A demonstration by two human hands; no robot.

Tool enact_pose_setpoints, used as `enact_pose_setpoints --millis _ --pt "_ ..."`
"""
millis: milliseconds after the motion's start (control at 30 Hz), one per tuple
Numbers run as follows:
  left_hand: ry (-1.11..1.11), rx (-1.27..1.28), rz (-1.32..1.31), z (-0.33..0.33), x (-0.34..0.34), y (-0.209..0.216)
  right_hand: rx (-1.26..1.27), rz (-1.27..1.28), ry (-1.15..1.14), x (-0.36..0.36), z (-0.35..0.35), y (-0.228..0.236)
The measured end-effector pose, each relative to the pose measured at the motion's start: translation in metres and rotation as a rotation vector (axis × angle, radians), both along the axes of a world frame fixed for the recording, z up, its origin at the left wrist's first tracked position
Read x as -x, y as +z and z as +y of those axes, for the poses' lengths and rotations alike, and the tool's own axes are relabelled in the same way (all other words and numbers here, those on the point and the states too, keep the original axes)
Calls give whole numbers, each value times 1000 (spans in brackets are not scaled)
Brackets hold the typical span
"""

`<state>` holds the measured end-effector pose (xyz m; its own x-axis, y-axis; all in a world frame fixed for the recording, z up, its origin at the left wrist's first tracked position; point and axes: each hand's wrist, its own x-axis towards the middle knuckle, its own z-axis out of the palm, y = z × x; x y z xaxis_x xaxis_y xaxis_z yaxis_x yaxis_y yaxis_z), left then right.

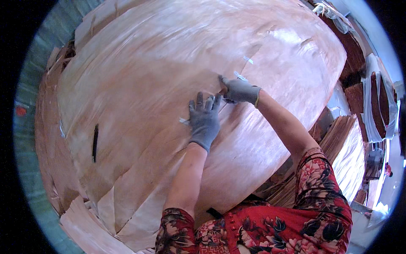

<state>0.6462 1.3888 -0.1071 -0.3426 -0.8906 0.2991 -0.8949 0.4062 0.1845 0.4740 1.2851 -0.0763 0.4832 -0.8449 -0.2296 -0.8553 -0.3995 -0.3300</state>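
Note:
A broad, thin, pale pinkish-brown sheet of wood veneer (148, 84) lies spread out before me, its surface wavy and shiny in places. My left hand (204, 123), in a grey glove, rests flat on it with the fingers apart. Just right of it and farther off, my right hand (240, 90), also gloved in grey, is bent over a slit in the sheet. Its fingers are curled together, and what they pinch is hidden. Small pieces of white tape sit nearby: one (248, 60) beyond the right hand, another (184, 121) beside the left wrist.
A black strip (95, 143) lies on the veneer at the left. Torn, layered veneer edges (55, 169) stick out along the left side. More stacked veneer (344, 144) stands to the right, with wrapped brown bundles (376, 99) behind it.

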Motion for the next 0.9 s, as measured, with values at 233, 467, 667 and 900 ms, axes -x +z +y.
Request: enact_pose_setpoints --millis 233,467,667,900 --pt "99 -53 -49 -7 17 -18 196 -242 -148 -5 43 -19" --pt "68 -88 -7 -2 12 -1 -312 -851 -620 -11 144 32" --pt "-55 133 293 92 -77 16 -358 -974 -525 -21 195 25" --pt "132 -92 21 134 -129 2 -347 -879 -368 -94 187 17"
